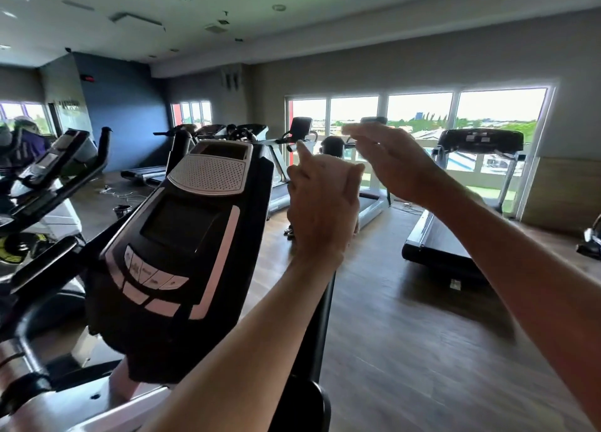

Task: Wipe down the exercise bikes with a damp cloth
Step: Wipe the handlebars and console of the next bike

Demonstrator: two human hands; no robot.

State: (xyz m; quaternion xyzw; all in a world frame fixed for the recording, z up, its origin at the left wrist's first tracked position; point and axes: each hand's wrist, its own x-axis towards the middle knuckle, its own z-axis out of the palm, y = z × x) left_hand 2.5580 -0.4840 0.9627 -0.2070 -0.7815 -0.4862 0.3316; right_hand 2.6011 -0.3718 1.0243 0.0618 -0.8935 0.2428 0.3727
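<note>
The black and silver console (192,236) of an exercise bike stands tilted in front of me, with a dark screen, a speaker grille and a row of buttons. No cloth shows in this view. My left hand (322,207) is raised just right of the console, apart from it, its back toward me. Its index finger points up while the other fingers are curled, and nothing shows in it. My right hand (390,158) hovers a little higher and further right, blurred, fingers stretched out to the left and holding nothing.
The bike's handlebar and frame (29,360) fill the lower left. Another exercise bike (55,171) stands at the left. Treadmills (455,223) line the windows ahead and right. A wooden floor (406,350) spreads out at the lower right.
</note>
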